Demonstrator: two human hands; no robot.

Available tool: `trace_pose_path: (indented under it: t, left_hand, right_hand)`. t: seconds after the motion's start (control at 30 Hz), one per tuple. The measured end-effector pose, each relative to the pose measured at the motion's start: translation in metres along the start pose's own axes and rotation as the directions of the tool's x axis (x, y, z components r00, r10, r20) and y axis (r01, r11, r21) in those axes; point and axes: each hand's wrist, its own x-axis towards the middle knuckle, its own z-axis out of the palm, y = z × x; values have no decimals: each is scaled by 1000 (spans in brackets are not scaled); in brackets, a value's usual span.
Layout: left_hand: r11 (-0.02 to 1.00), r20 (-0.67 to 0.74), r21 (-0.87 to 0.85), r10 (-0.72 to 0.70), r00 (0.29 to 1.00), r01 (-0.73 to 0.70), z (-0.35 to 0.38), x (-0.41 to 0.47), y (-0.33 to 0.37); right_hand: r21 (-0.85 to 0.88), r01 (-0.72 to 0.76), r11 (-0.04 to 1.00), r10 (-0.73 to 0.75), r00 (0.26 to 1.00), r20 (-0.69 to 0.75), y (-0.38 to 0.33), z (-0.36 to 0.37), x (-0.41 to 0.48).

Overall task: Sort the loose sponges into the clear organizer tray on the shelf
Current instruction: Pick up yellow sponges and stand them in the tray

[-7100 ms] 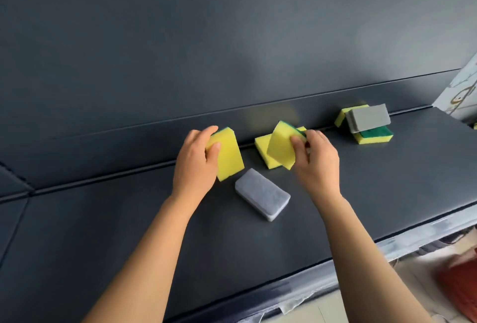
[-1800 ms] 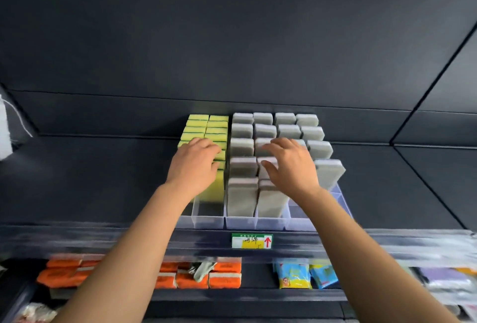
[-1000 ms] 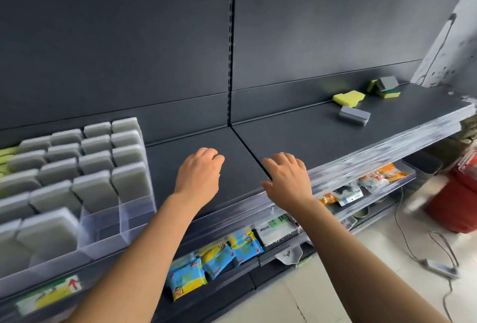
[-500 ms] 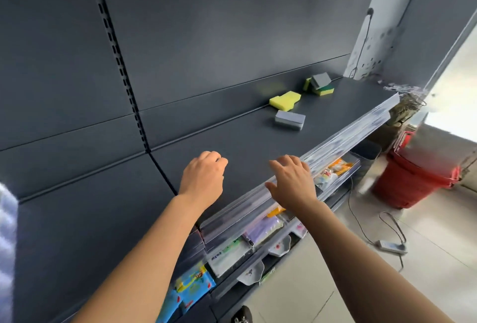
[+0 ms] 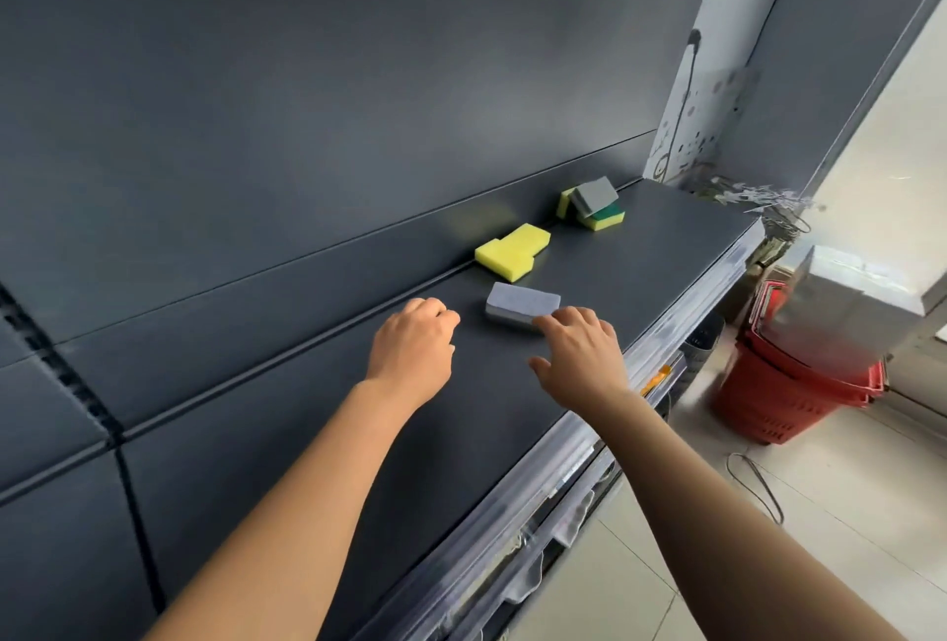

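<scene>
A grey sponge point(image 5: 520, 304) lies flat on the dark shelf point(image 5: 640, 250). My right hand point(image 5: 581, 358) hovers just in front of it, fingers spread, fingertips at its near edge, holding nothing. To the sponge's left, my left hand point(image 5: 412, 348) is loosely curled and empty. Two yellow sponges point(image 5: 512, 250) lie overlapped against the back panel. Farther right sits a small pile: a grey sponge point(image 5: 594, 194) on a yellow-green sponge point(image 5: 604, 219). The clear organizer tray is out of view.
The shelf's clear front rail point(image 5: 661, 348) runs along its edge, with lower shelves beneath. Stacked red baskets point(image 5: 789, 384) stand on the tiled floor at right. A cable point(image 5: 753, 481) lies on the floor.
The view has swung right from the filled tray to the loose sponges. Both empty hands have travelled along the shelf and now reach the grey sponge.
</scene>
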Motion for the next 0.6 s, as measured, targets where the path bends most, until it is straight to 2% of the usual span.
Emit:
trace_pose_path:
  t: [0.37,0.6]
  left_hand:
    - [998,109,-8,-60,992,61,53,123,18]
    - [985,230,-4,-169,958,175,91,201,36]
  right_hand:
    - [70,24,997,-26,999,27,64,42,111]
    - [129,157,979,-173,977,123,107,71,200]
